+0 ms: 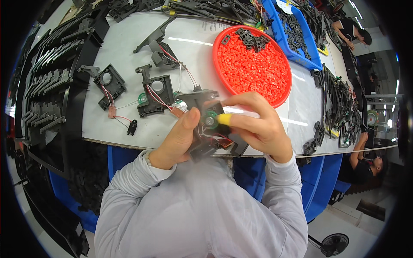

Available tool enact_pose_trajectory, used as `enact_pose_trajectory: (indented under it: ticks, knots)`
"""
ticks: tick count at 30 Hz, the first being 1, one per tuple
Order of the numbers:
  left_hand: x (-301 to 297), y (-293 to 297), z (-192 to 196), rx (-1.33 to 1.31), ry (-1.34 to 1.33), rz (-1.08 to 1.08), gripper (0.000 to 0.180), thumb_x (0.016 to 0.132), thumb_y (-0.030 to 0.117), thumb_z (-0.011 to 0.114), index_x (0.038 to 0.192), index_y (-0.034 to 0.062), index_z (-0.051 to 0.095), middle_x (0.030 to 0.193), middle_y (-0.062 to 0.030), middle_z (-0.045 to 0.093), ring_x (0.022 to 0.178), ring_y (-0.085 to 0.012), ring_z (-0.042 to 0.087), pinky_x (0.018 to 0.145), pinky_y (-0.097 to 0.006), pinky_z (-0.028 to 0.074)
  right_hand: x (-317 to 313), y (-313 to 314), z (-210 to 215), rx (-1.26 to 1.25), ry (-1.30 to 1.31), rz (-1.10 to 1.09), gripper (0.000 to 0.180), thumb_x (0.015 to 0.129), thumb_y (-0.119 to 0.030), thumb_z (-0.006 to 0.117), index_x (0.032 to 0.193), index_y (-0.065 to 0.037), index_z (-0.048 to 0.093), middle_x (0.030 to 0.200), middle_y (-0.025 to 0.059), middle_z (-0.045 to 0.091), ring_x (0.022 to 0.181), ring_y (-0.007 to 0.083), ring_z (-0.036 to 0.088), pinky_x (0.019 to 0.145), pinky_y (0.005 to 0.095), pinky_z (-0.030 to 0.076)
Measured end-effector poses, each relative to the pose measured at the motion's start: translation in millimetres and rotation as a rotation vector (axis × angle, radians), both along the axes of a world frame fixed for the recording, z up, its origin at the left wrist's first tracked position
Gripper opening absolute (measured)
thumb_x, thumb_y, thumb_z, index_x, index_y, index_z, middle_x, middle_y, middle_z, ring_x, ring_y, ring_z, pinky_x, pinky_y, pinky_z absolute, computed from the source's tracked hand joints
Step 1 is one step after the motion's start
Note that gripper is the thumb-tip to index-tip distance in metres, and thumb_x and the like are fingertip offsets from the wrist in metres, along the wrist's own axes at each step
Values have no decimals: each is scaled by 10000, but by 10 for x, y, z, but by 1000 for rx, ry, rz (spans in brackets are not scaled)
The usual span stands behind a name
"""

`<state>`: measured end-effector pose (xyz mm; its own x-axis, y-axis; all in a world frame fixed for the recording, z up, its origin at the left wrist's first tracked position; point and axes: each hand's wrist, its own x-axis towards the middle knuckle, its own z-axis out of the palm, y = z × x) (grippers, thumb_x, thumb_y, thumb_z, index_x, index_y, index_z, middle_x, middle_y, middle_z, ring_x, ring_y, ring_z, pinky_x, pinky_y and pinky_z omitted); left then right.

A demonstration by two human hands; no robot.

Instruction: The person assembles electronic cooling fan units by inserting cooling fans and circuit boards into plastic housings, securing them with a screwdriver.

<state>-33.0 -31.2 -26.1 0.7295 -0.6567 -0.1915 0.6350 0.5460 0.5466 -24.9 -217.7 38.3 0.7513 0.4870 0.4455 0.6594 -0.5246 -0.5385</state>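
Note:
Between my hands is a dark grey plastic housing (201,150), blurred in places by motion. My left hand (176,142) grips it from the left side, thumb up. A small round speaker with a green rim (210,120) sits at the housing, with thin wires below it. My right hand (262,129) is bent around the speaker from the right, and its finger in a yellow finger cot (224,119) presses on the rim. The right thumb is mostly hidden. Left of my hands, a similar housing (157,92) lies wired on the table, with another farther left (109,86).
A round red tray (289,81) full of small red-orange pieces stands just beyond my right hand. Behind it is a blue bin (316,64) of dark parts. A black rack (71,99) borders the left. Dark parts (340,99) pile up at right; two people (352,32) work there.

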Motion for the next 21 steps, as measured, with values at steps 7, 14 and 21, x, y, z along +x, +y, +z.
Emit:
enact_pose_trajectory:
  ticks: [7,14,21]
  knots:
    - [11,57,-18,9,-41,-49,837,779,697,462,1285,43,331,1146,-110,519,1028,-216,583,856,-396,520,169,118,56,-122,2,281,341,563,5,690,897,-53,650,933,116,595,864,277,575,745,363,463]
    - [19,20,6,84,-22,-27,853,779,682,494,1293,25,314,1203,-134,505,1043,-221,574,871,-387,508,66,84,36,-38,142,100,171,668,-22,639,832,-66,627,732,75,575,665,257,572,606,343,477]
    - [12,39,2,-53,23,-46,685,891,556,456,1348,59,342,1230,-88,477,1105,-153,499,911,-313,446,89,6,188,-126,397,191,287,647,43,663,931,19,626,851,123,611,806,278,624,701,325,505]
